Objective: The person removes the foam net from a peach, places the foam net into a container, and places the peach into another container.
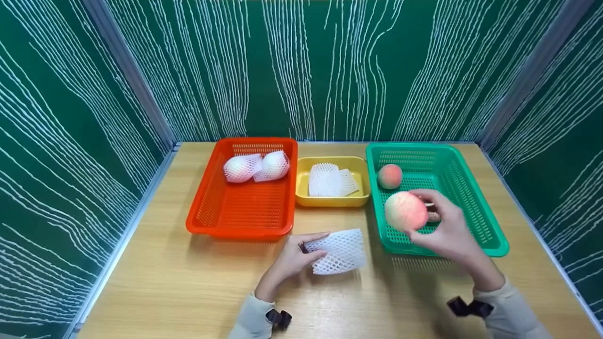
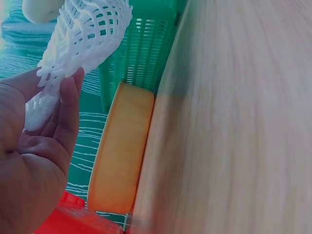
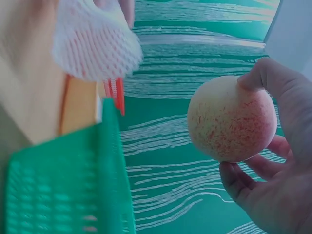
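Observation:
My right hand (image 1: pixel 447 230) grips a pale pink peach (image 1: pixel 405 211) between thumb and fingers, above the near left part of the green basket (image 1: pixel 476 197). In the right wrist view the peach (image 3: pixel 231 118) shows red speckles and no wrapping. My left hand (image 1: pixel 294 256) pinches one end of a white foam net sleeve (image 1: pixel 340 252) over the table, left of the peach and apart from it. In the left wrist view the sleeve (image 2: pixel 92 34) bulges wide beyond the fingertips and is bunched where they hold it. Another peach (image 1: pixel 390 176) lies in the green basket's far left corner.
An orange-red basket (image 1: pixel 242 207) at the left holds two peaches in foam nets (image 1: pixel 256 166). Between the baskets, a yellow tray (image 1: pixel 332 201) contains flat white foam nets (image 1: pixel 325 180). Green panels with white lines (image 1: pixel 278 70) enclose the wooden table (image 1: pixel 155 273).

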